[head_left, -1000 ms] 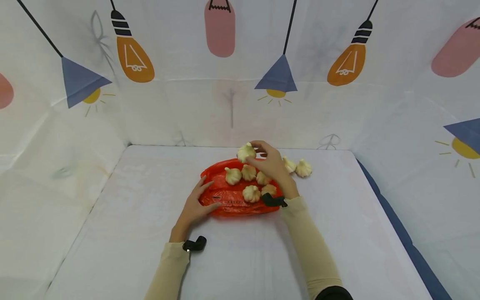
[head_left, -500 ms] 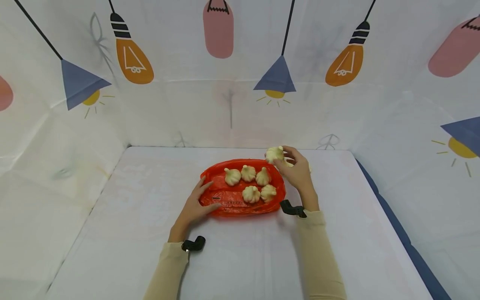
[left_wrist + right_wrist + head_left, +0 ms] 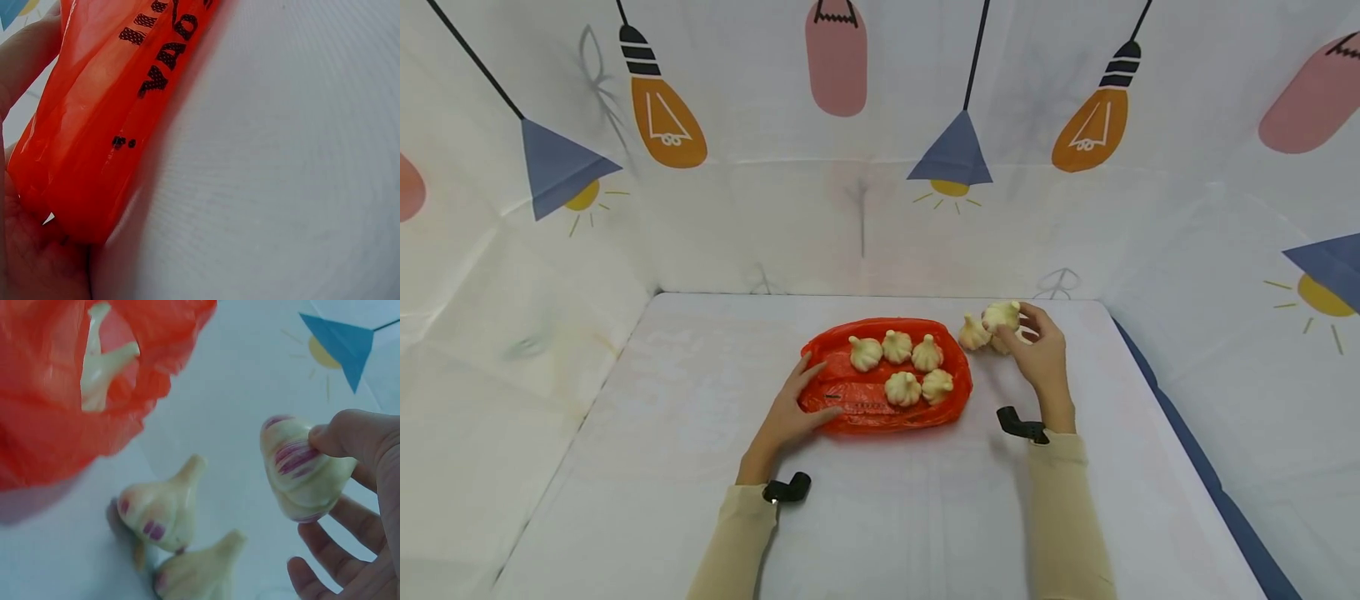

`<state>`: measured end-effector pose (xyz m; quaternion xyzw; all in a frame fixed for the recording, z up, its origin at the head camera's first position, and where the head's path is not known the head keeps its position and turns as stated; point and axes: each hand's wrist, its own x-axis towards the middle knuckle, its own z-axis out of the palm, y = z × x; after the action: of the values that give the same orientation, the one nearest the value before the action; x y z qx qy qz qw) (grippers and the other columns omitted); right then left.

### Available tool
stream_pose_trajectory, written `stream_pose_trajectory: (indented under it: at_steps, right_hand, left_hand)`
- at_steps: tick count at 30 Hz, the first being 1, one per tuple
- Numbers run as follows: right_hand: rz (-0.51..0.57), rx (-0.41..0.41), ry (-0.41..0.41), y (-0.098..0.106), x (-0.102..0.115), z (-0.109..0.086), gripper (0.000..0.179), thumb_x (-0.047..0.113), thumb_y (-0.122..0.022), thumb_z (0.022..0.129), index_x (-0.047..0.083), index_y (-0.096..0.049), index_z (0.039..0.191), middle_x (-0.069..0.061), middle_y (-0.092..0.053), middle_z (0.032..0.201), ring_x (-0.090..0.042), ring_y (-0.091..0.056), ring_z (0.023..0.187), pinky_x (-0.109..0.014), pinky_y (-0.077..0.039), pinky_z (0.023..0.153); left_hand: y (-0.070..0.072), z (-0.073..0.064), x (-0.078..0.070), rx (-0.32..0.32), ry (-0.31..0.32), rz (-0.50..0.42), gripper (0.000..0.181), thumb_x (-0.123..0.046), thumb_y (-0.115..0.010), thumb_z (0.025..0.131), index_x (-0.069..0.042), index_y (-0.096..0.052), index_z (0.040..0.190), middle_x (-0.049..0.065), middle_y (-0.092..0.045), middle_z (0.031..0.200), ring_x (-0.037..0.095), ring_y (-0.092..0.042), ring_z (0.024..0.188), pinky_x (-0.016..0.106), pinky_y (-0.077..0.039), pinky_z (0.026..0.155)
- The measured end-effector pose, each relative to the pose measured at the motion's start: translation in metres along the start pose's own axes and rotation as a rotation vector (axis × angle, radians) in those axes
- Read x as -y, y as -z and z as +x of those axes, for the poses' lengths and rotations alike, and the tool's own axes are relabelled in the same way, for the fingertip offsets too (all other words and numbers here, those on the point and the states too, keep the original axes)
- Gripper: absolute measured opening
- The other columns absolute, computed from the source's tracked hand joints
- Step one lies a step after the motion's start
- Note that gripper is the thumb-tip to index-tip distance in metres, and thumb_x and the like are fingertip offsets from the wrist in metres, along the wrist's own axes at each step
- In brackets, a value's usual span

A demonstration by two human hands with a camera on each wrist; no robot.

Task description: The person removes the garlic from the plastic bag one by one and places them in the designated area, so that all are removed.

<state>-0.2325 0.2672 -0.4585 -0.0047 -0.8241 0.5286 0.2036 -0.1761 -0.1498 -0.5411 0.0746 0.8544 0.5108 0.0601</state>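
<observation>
My right hand [image 3: 1041,354] pinches a garlic bulb [image 3: 303,472] between thumb and fingers, at the back right of the table. Purple streaks show on its pale skin in the right wrist view. Beneath it on the table lie two more garlic bulbs [image 3: 159,515], one partly behind the right hand in the head view. A red plastic bag [image 3: 857,421], spread out like a shallow bowl with a rolled rim, holds several garlic bulbs [image 3: 902,388]. My left hand [image 3: 786,417] rests against the bag's left end, fingers and thumb spread along its rim.
The white table [image 3: 880,517] bears black printed bag lettering [image 3: 162,69] close to its surface. Behind it hangs a pale backdrop [image 3: 737,208] with lamp and bulb drawings. A dark blue strip [image 3: 1195,442] runs along the right table edge.
My right hand has carried the garlic bulb from above the bag rightward, over the two bulbs on the table. The left hand and the bag have stayed in place.
</observation>
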Motion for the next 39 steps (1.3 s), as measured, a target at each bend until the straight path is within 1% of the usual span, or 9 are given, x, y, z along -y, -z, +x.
stream_pose_trajectory:
  at_steps: [5, 10, 13, 17, 20, 22, 27, 31, 39]
  right_hand:
    - [-0.02, -0.053, -0.023, 0.014, -0.01, -0.002, 0.047, 0.01, -0.077, 0.09, 0.003, -0.065, 0.134, -0.015, -0.066, 0.136, -0.032, -0.064, 0.117, -0.046, -0.051, 0.095]
    - [-0.034, -0.08, -0.049, 0.021, -0.021, -0.004, 0.048, 0.011, -0.077, 0.09, 0.003, -0.065, 0.135, -0.016, -0.065, 0.138, -0.032, -0.064, 0.117, -0.045, -0.051, 0.094]
    - [-0.057, -0.1, -0.069, 0.024, -0.028, -0.006, 0.048, 0.013, -0.077, 0.09, 0.003, -0.064, 0.136, -0.015, -0.064, 0.139, -0.031, -0.063, 0.117, -0.04, -0.051, 0.093]
    - [-0.079, -0.127, -0.104, 0.028, -0.037, -0.007, 0.05, 0.014, -0.077, 0.089, 0.004, -0.064, 0.136, -0.013, -0.064, 0.139, -0.021, -0.062, 0.113, -0.027, -0.048, 0.089]
    - [-0.087, -0.143, -0.126, 0.03, -0.042, -0.008, 0.051, 0.014, -0.077, 0.089, 0.004, -0.063, 0.137, -0.014, -0.064, 0.14, -0.016, -0.06, 0.111, -0.024, -0.047, 0.087]
    - [-0.093, -0.144, -0.145, 0.032, -0.045, -0.009, 0.052, 0.016, -0.077, 0.089, 0.005, -0.063, 0.138, -0.014, -0.063, 0.141, -0.017, -0.06, 0.112, -0.023, -0.046, 0.087]
    - [-0.097, -0.131, -0.184, 0.037, -0.05, -0.012, 0.053, 0.016, -0.076, 0.09, 0.003, -0.061, 0.14, -0.015, -0.061, 0.143, -0.029, -0.06, 0.12, -0.021, -0.044, 0.088]
    - [-0.094, -0.135, -0.209, 0.041, -0.054, -0.013, 0.053, 0.016, -0.075, 0.091, 0.003, -0.06, 0.14, -0.016, -0.06, 0.143, -0.029, -0.06, 0.12, -0.016, -0.044, 0.087]
    - [-0.093, -0.151, -0.203, 0.043, -0.061, -0.009, 0.051, 0.013, -0.076, 0.09, 0.001, -0.062, 0.138, -0.017, -0.062, 0.141, -0.026, -0.061, 0.116, -0.01, -0.043, 0.082]
  left_hand:
    - [0.0, 0.0, -0.001, 0.005, 0.009, -0.003, 0.087, -0.041, -0.085, 0.084, -0.025, -0.042, 0.158, -0.001, -0.012, 0.174, 0.035, -0.011, 0.16, 0.067, -0.018, 0.124]
    - [0.0, -0.001, -0.002, 0.001, 0.013, -0.014, 0.086, -0.04, -0.084, 0.084, -0.025, -0.042, 0.158, -0.001, -0.012, 0.174, 0.035, -0.011, 0.16, 0.067, -0.018, 0.124]
    - [0.001, -0.001, -0.002, 0.003, 0.012, -0.026, 0.086, -0.039, -0.084, 0.085, -0.025, -0.042, 0.158, -0.001, -0.012, 0.174, 0.035, -0.011, 0.16, 0.068, -0.017, 0.124]
    - [0.001, -0.002, -0.001, 0.005, 0.009, -0.033, 0.086, -0.039, -0.084, 0.085, -0.026, -0.041, 0.158, -0.002, -0.012, 0.174, 0.035, -0.01, 0.16, 0.068, -0.017, 0.124]
    - [0.002, -0.002, -0.001, 0.005, 0.009, -0.033, 0.086, -0.04, -0.084, 0.085, -0.026, -0.041, 0.158, -0.002, -0.012, 0.174, 0.035, -0.011, 0.16, 0.068, -0.017, 0.124]
    - [0.002, -0.002, -0.001, 0.006, 0.01, -0.03, 0.086, -0.04, -0.084, 0.085, -0.026, -0.041, 0.158, -0.001, -0.012, 0.174, 0.035, -0.011, 0.16, 0.068, -0.017, 0.124]
    - [0.002, -0.002, -0.002, 0.011, 0.017, -0.023, 0.086, -0.04, -0.084, 0.085, -0.027, -0.041, 0.158, -0.001, -0.012, 0.174, 0.035, -0.011, 0.16, 0.067, -0.018, 0.123]
    - [0.001, -0.002, -0.001, 0.015, 0.018, -0.022, 0.086, -0.04, -0.084, 0.085, -0.026, -0.041, 0.158, -0.001, -0.012, 0.174, 0.036, -0.012, 0.16, 0.068, -0.019, 0.123]
    - [0.001, -0.002, -0.001, 0.012, 0.011, -0.025, 0.086, -0.038, -0.084, 0.085, -0.026, -0.041, 0.158, -0.001, -0.012, 0.174, 0.035, -0.011, 0.16, 0.067, -0.018, 0.124]
